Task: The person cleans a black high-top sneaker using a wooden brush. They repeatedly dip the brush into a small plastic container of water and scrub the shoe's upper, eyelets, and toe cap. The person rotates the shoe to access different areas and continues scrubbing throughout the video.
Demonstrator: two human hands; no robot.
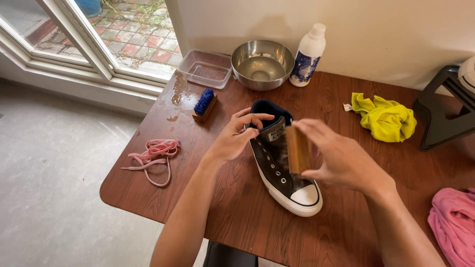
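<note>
One reddish-brown wooden tabletop is carrying everything; two cloths are lying on it, a pink one hanging at the right edge and a crumpled yellow one further back; one black high-top canvas shoe with a white toe cap is sitting near the middle, toe pointing toward the near edge; one round steel bowl, one clear plastic tray and one white plastic bottle are standing along the back edge by the wall; one bundle of pink laces is lying near the left edge; two brushes are showing, a blue-bristled one resting beside a wet patch and a wooden-backed one. The left hand is pinching the shoe's collar, fingers curled shut on it; the right hand is gripping the wooden-backed brush closed, holding it against the shoe's lace area. Bare wood is lying open along the near edge, in front of the toe.
</note>
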